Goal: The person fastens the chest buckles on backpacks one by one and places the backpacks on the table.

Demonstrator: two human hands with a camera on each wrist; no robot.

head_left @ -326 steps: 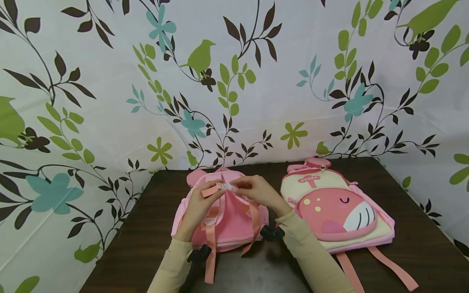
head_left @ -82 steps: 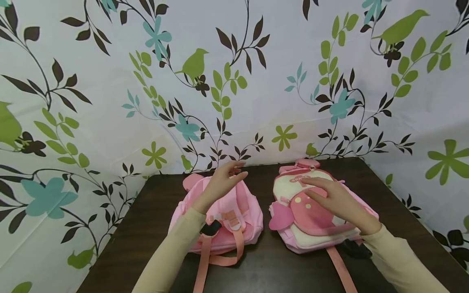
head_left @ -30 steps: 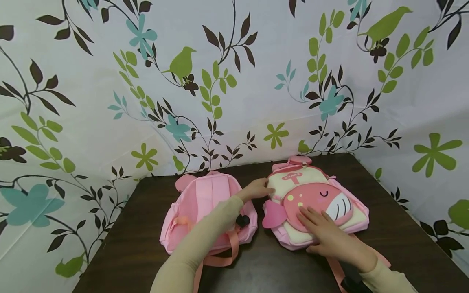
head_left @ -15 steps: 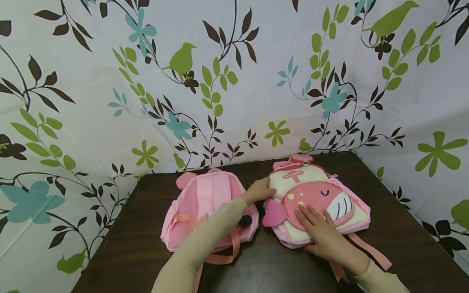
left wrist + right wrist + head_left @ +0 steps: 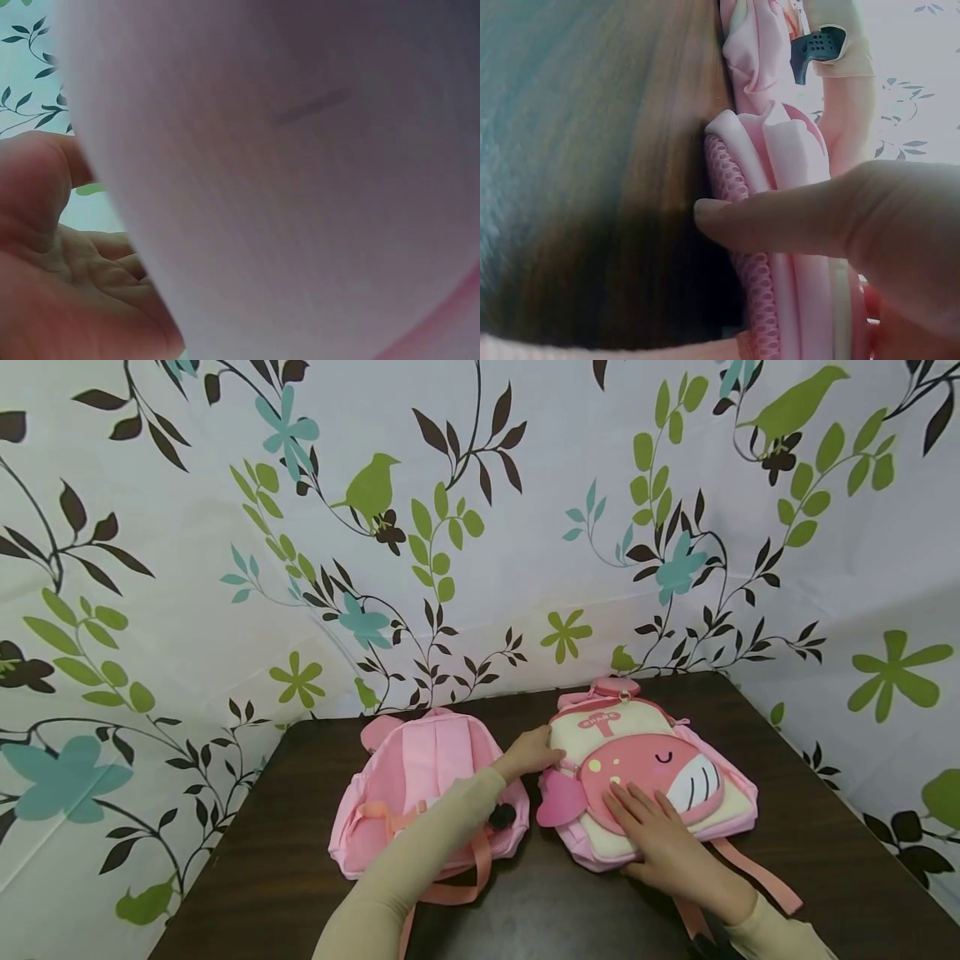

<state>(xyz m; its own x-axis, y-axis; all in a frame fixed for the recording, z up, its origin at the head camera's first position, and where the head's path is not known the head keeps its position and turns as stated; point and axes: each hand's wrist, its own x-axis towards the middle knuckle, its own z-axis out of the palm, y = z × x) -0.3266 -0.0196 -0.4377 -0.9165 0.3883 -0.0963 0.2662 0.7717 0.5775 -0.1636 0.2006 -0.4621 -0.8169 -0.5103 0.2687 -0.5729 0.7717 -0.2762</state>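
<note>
A cream-and-pink backpack lies face up on the dark table, with a smiling whale pocket and a loose pink tail flap. My left hand holds its upper left edge, the thumb over the front; some fingers are hidden at the side. My right hand rests with straight fingers on the whale's lower part. In the right wrist view its thumb lies straight across the bottom edge. To the left, a pink backpack lies with its back panel up, partly under my left sleeve.
Orange straps trail from the left backpack, and another strap comes out under the right one. The dark wooden table ends at a patterned cloth backdrop. Blurred pale pink fabric fills most of the left wrist view.
Long before, both hands were at the left backpack's top; then they rose apart and came to the right backpack. Over the last second the hands and bags have hardly moved.
</note>
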